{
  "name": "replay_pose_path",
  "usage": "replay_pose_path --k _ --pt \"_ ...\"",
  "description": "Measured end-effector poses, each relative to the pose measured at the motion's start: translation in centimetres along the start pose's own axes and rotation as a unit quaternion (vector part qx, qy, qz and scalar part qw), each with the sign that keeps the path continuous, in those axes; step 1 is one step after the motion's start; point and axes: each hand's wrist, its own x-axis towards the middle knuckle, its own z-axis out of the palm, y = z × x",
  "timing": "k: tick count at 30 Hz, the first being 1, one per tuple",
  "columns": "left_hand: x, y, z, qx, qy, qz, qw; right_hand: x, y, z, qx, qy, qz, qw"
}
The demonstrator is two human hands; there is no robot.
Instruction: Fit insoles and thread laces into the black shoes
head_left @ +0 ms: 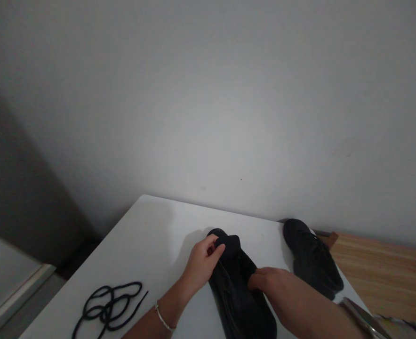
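A black shoe point(245, 313) lies on the white table right below me, its toe pointing away and no lace visible in it. My left hand point(201, 261) pinches the shoe's tongue point(232, 245) between thumb and fingers, folding it up near the toe. On the other side, my right hand point(268, 281) grips the right edge of the shoe's opening, its fingertips hidden inside. A loose black shoelace point(105, 313) lies in tangled loops to the left of my left forearm.
A second black shoe point(312, 259), with a lace in it, stands at the table's right edge. The white table point(151, 235) meets a pale wall point(208, 117) at the back. Beyond its right side is a wooden surface point(388, 268).
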Motion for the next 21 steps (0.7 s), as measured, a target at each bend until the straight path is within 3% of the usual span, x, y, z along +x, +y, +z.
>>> replay_pose_path --k 8,17,21 --pt "0.0 -0.1 -0.1 -0.004 -0.008 -0.002 1.000 0.1 -2.0 0.1 -0.121 -0.128 0.031 0.984" --pt "0.0 -0.1 0.0 -0.004 -0.014 -0.008 1.000 1.0 -2.4 0.1 -0.203 -0.156 -0.048 0.965" --pt "0.0 -0.2 -0.1 0.001 -0.010 -0.005 1.000 0.7 -2.0 0.0 -0.156 -0.136 -0.050 0.977"
